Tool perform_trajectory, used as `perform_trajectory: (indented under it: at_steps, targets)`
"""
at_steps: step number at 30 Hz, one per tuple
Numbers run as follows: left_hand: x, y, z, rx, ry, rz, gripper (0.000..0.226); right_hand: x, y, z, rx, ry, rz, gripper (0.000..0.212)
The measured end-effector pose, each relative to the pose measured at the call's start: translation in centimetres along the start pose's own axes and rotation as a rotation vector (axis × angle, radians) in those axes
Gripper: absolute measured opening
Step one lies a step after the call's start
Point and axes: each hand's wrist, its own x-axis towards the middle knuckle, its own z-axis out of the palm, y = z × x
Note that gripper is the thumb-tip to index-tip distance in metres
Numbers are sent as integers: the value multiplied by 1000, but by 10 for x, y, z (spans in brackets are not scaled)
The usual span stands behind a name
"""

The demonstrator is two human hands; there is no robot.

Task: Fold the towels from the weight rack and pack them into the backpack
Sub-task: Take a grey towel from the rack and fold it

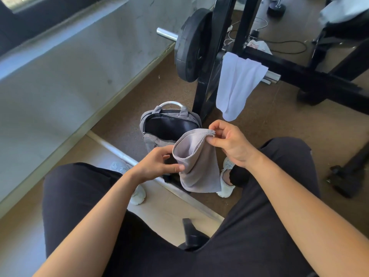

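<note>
A grey towel (196,166) is being held up in front of a seated person's knees, above the floor (269,126). Its gathered top corner is being pinched between the thumb and curled fingers of the right hand (229,144). Its lower left fold is being gripped by the left hand (157,163), with the thumb pressed onto the cloth and the fingers curled behind it. The cloth is being kept doubled over, so that a rounded loop is facing the camera and the loose end is hanging down.

Just beyond the towel, a grey backpack (147,116) is being left standing on the floor with its main compartment open and its dark lining showing. Behind it, a white towel (235,84) is being left draped over a chrome bar of the black weight rack (199,100), beside a black weight plate (191,45). White shoes (226,188) are being worn.
</note>
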Motion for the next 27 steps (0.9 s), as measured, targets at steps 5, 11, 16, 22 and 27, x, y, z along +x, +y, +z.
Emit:
perform_trajectory:
  at_steps: [5,11,16,22,27]
  targets:
    - [10,1,10,226,297,44,17,1,1,1,39,10,3,21]
    - [4,21,6,141,647,216,18,4,3,-7,-251,218,-79,14]
    - [4,31,5,145,736,260,16,3,-1,2,-324,308,-183,15]
    - [1,38,-5,304,713,254,16,2,-12,9,-495,274,-239,12]
    - [-2,20,-8,331,531,123,15,1,-3,4,-608,185,-153,11]
